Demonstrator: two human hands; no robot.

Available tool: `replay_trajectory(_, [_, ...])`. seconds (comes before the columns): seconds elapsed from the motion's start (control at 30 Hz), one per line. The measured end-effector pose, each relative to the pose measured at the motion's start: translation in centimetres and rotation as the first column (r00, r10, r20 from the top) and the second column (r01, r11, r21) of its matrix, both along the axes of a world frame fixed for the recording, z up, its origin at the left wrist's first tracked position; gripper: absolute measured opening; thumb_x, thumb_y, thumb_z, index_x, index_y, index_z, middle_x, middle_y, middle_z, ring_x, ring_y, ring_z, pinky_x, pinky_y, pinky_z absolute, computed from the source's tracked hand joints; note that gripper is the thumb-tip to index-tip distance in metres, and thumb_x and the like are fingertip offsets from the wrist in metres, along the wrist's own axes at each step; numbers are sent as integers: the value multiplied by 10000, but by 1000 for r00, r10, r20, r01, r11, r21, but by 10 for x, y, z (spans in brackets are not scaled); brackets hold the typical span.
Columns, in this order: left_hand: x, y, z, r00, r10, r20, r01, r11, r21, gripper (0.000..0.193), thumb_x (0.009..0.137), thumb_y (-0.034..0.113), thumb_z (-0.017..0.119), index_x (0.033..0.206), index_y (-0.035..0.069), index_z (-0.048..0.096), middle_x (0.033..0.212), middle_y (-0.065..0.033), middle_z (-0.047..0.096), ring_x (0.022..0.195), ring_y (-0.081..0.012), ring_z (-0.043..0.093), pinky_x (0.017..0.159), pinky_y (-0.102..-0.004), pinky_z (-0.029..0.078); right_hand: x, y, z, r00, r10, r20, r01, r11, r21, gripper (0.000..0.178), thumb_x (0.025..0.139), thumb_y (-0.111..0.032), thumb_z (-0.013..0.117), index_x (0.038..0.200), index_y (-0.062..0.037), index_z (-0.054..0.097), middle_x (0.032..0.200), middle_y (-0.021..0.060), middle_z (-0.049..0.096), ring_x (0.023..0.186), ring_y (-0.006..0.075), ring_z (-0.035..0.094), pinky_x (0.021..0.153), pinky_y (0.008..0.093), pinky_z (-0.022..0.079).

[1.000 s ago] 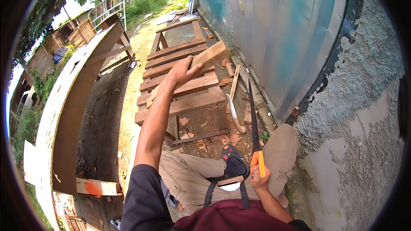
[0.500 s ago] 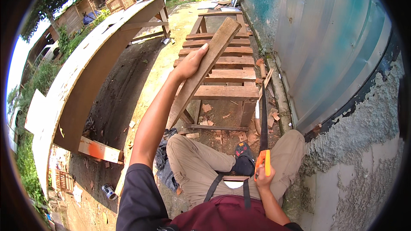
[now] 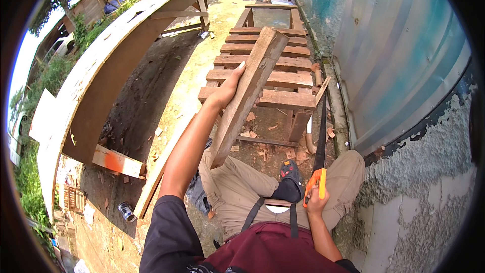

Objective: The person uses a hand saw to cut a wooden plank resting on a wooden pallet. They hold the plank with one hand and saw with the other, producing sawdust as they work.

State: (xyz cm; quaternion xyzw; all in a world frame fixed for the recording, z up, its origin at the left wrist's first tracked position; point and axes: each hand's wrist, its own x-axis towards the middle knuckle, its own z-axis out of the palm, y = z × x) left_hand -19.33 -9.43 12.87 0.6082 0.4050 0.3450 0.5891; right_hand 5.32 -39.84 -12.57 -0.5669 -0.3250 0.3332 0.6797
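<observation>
My left hand (image 3: 231, 88) is wrapped round a rough wooden plank (image 3: 252, 88), raised at a slant over the near end of a slatted wooden frame (image 3: 288, 79). The plank's upper end points away from me, and its lower end hangs over my left knee. Some of my fingers show on the plank's right side. Down by my right knee, my right hand (image 3: 317, 200) grips the orange handle of a handsaw (image 3: 319, 151). Its dark blade points up and forward, apart from the plank.
A large curved wooden panel structure (image 3: 101, 81) stands to the left. A corrugated metal sheet (image 3: 389, 55) and rough wall rise at the right. Wood chips (image 3: 301, 157) litter the ground ahead. A can (image 3: 127, 211) lies at lower left, near a long board (image 3: 160, 172).
The plank has come nearer and rolled in my left hand, showing more of its side face. The saw has shifted slightly right in view. Both hands keep their hold.
</observation>
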Motion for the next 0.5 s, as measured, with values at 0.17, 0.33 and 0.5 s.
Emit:
replay_trajectory(0.17, [1,12,-21,988,-154,20,155,985,-70,832,1033,717,311,1283,-23,599,981,-164,721,825,-229,719,763,-376,584,-1,-3,4,999,-9,-32,8,999,-38,212,974,-83,542,776,-53,472,634,-2,455,529,79,426,502,271,381])
replay_trajectory(0.33, [31,26,0,908,-77,-411,237,905,354,777,962,660,585,1325,-26,620,1140,-178,716,1047,-249,685,913,-392,533,2,-5,-4,998,-42,-50,42,999,-7,185,971,-88,562,798,-41,513,635,-1,461,530,84,424,504,269,392])
replay_trajectory(0.5, [93,28,20,802,23,-597,366,771,522,766,878,573,734,1381,12,599,1153,-227,721,1092,-298,700,916,-403,536,-5,-7,19,992,-54,-113,49,998,-48,179,969,-73,572,801,-28,529,621,-5,478,518,89,450,494,276,398])
